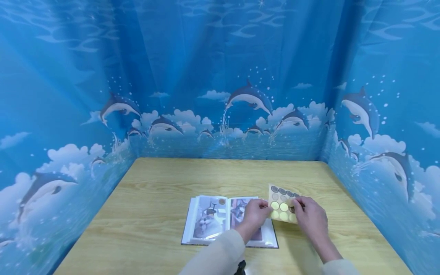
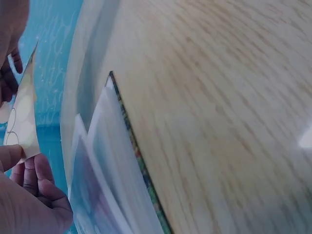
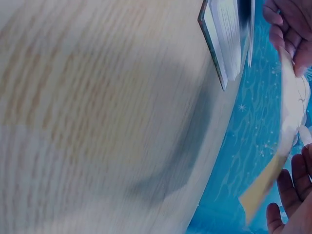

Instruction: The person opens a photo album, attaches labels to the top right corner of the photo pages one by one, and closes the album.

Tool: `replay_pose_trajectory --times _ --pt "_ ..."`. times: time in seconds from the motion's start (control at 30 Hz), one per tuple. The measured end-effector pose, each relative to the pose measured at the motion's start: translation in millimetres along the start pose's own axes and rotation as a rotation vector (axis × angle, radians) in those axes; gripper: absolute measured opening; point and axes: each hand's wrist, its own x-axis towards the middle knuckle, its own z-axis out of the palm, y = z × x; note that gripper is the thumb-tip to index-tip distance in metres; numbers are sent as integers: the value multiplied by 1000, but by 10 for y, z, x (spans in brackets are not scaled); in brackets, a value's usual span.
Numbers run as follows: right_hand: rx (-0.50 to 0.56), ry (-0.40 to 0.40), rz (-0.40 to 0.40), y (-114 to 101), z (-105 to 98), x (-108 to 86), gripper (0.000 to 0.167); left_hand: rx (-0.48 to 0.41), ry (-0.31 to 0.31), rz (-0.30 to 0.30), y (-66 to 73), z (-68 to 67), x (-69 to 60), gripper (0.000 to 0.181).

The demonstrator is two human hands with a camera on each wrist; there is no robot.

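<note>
My left hand (image 1: 255, 214) pinches the left edge of a sheet of round stickers (image 1: 275, 206) between thumb and fingers. The sheet is held up above the table, with dark stickers along its top row and gold ones lower down. At its right side my right hand (image 1: 312, 215) pinches a round sticker (image 3: 304, 134), which stands off the sheet in the right wrist view. Beside and partly beneath my left forearm lies an open photo album (image 1: 190, 225). Its left page shows a printed picture (image 1: 207, 225) with a small round sticker (image 1: 222, 201) near the top corner; the arm hides part of the right page.
The album and both hands are over a wood-grain table (image 1: 151, 191). A blue curtain (image 1: 192, 68) printed with dolphins and clouds surrounds its back and sides. A small black object (image 1: 241, 267) shows near the left sleeve at the bottom.
</note>
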Motion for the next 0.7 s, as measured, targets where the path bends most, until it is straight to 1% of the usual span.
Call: replay_pose_trajectory --times 0.13,0.23,0.3,0.4,0.53,0.63,0.67,0.7 --pt "5 4 3 60 -20 14 24 40 -8 37 -20 63 -27 6" --pt "5 11 5 93 -17 23 25 78 -19 45 -2 91 -51 6" --pt "9 7 14 100 -19 28 25 124 -33 62 15 103 -60 7" --pt "13 3 25 102 -13 29 25 207 -88 96 29 105 -74 14" --pt "8 7 14 105 8 26 23 352 -149 173 24 89 -76 19" --pt "8 16 -3 104 25 19 23 426 -152 218 17 66 -70 24" --pt "6 19 -7 103 29 15 23 433 -152 221 14 59 -68 27" --pt "7 20 -9 104 34 10 23 437 -152 210 14 52 -69 30"
